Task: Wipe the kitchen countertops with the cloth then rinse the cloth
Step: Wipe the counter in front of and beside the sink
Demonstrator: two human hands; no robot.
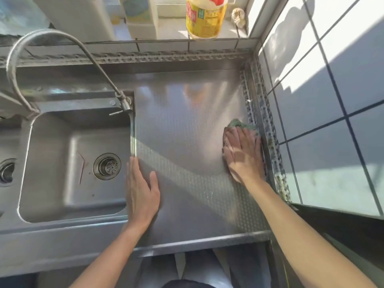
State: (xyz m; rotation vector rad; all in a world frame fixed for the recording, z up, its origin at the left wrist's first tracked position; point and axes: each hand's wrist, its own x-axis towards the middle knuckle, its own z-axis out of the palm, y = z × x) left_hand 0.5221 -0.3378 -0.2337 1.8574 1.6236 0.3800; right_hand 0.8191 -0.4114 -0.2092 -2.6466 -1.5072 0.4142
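A green cloth (241, 124) lies on the stainless steel countertop (187, 113) at its right edge, against the tiled wall. My right hand (243, 152) presses flat on the cloth with straight fingers and covers most of it; only the far end shows. My left hand (142, 192) rests flat on the countertop beside the sink's right rim, fingers straight, holding nothing. The sink basin (52, 163) lies to the left, with a round drain strainer (107, 166) in its floor. A curved metal faucet (41, 50) arches over the basin's back.
A yellow oil bottle (204, 17) and white containers (141, 15) stand on the tiled sill behind the counter. A blue-grey tiled wall (324, 100) bounds the counter on the right. Perforated metal trim (261, 113) runs along the back and right edges. A second drain (6, 171) shows far left.
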